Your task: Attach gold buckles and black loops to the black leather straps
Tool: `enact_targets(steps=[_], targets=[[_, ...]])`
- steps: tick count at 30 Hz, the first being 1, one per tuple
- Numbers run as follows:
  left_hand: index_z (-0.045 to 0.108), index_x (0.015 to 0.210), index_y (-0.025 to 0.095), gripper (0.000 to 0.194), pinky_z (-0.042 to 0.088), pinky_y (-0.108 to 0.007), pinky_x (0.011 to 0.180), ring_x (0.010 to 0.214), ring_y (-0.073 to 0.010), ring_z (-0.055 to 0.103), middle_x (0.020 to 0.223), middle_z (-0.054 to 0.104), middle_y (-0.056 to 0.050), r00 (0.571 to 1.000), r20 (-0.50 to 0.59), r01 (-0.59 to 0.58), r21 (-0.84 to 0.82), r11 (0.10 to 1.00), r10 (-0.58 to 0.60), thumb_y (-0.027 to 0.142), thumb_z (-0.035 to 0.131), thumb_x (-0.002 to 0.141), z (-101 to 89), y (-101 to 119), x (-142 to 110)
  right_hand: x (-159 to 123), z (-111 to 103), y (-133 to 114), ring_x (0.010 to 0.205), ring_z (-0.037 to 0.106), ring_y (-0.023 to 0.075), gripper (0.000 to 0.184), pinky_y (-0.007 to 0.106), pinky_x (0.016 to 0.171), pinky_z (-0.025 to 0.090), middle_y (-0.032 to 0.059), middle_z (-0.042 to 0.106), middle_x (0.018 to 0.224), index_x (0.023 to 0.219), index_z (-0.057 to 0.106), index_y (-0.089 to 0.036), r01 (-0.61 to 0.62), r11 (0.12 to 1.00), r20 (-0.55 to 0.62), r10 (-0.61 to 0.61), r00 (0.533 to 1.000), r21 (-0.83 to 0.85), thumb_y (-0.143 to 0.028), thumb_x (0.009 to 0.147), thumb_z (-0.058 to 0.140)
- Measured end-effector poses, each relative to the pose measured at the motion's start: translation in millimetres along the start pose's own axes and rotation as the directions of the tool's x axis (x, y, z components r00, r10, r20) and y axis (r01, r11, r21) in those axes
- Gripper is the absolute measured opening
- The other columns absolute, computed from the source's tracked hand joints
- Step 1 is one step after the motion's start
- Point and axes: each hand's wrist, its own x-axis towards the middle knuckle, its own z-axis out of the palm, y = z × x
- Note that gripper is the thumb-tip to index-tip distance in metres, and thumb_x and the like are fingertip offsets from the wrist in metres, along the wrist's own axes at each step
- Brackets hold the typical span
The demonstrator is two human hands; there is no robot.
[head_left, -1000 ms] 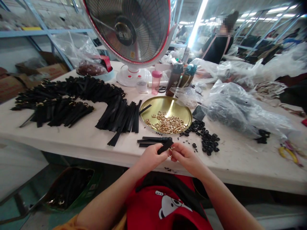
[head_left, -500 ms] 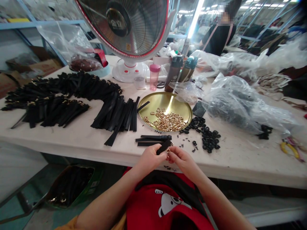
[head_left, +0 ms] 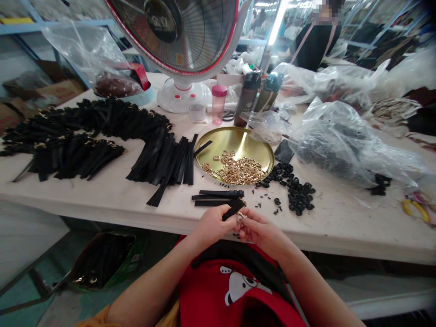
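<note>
My left hand (head_left: 215,225) is closed around a black strap (head_left: 233,210) at the table's front edge, thumb on top. Close against it, my right hand (head_left: 257,227) pinches a small metal buckle (head_left: 240,216) at the strap's end. The fingers partly hide the buckle, and I cannot tell whether the strap passes through it. Just beyond my hands lie a few finished-looking black straps (head_left: 218,197). Farther back, a round gold tray (head_left: 218,136) holds a heap of gold buckles (head_left: 241,170).
Black strap bundles (head_left: 163,159) cover the left side. Small black loops (head_left: 299,196) lie right of the tray, near a filled plastic bag (head_left: 337,145) and yellow-handled pliers (head_left: 417,209). A fan (head_left: 184,95), a pink-lidded cup (head_left: 218,105) and bottles (head_left: 248,97) stand behind.
The fingers of my right hand have shifted slightly around the buckle, which shows a little more now. My left hand keeps its hold on the strap. The whole view has tilted slightly.
</note>
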Motion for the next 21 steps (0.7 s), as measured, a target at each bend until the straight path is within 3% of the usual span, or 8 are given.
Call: enact_targets(steps=[3,7,11,14,18,21], targets=[[0.057,0.073,0.015,0.019,0.034,-0.019,0.054,0.061,-0.0106,0.049,0.065,0.057,0.003,1.000,-0.014,-0.007,-0.014,1.000,0.006,0.029,0.045,0.077,-0.7,1,-1,-2,1,3,0.061,0.054,0.0067,0.041,0.021,0.061,0.042,-0.0028,0.060,0.079,0.103,0.050,-0.024,-0.005,0.990,0.036,-0.001,0.999,0.142,-0.019,0.067,0.069],[0.056,0.072,0.015,0.024,0.032,-0.019,0.051,0.058,-0.0109,0.048,0.063,0.055,0.003,0.999,-0.039,0.003,0.054,0.999,-0.001,0.034,0.044,0.078,2.4,1,-3,1,5,9,0.059,0.053,0.0085,0.036,0.023,0.058,0.042,-0.0039,0.058,0.070,0.099,0.052,-0.022,0.142,0.990,-0.037,-0.143,0.989,-0.024,-0.027,0.068,0.069],[0.058,0.076,0.015,0.022,0.034,-0.020,0.054,0.063,-0.0121,0.051,0.069,0.058,0.001,0.999,-0.038,-0.019,0.064,0.998,0.022,0.030,0.043,0.079,3.9,2,-5,4,5,15,0.054,0.052,0.0089,0.035,0.023,0.054,0.040,-0.0050,0.058,0.062,0.093,0.053,-0.021,0.207,0.969,-0.161,-0.228,0.960,-0.136,-0.034,0.066,0.070],[0.060,0.079,0.015,0.022,0.037,-0.020,0.058,0.067,-0.0133,0.054,0.073,0.062,0.000,0.999,-0.034,-0.020,0.027,0.999,0.021,0.031,0.044,0.079,3.4,3,-7,2,3,18,0.056,0.053,0.0086,0.036,0.023,0.057,0.042,-0.0032,0.062,0.067,0.096,0.055,-0.020,0.176,0.983,-0.195,-0.183,0.964,-0.054,-0.033,0.066,0.070],[0.061,0.085,0.016,0.023,0.040,-0.021,0.063,0.070,-0.0141,0.055,0.078,0.064,0.000,0.999,-0.036,-0.027,0.005,1.000,0.028,0.032,0.047,0.077,4.8,4,-10,-2,4,20,0.056,0.054,0.0077,0.031,0.023,0.058,0.044,-0.0017,0.062,0.072,0.097,0.058,-0.021,0.044,0.981,-0.133,-0.019,0.991,0.191,-0.032,0.069,0.068],[0.061,0.088,0.017,0.024,0.040,-0.021,0.065,0.073,-0.0143,0.056,0.080,0.064,0.000,0.998,-0.048,-0.049,0.003,0.999,0.049,0.032,0.045,0.080,6.8,7,-14,-3,6,21,0.062,0.055,0.0087,0.023,0.022,0.061,0.044,-0.0012,0.061,0.074,0.091,0.062,-0.020,0.058,0.977,-0.104,-0.037,0.994,0.207,-0.030,0.070,0.067]])
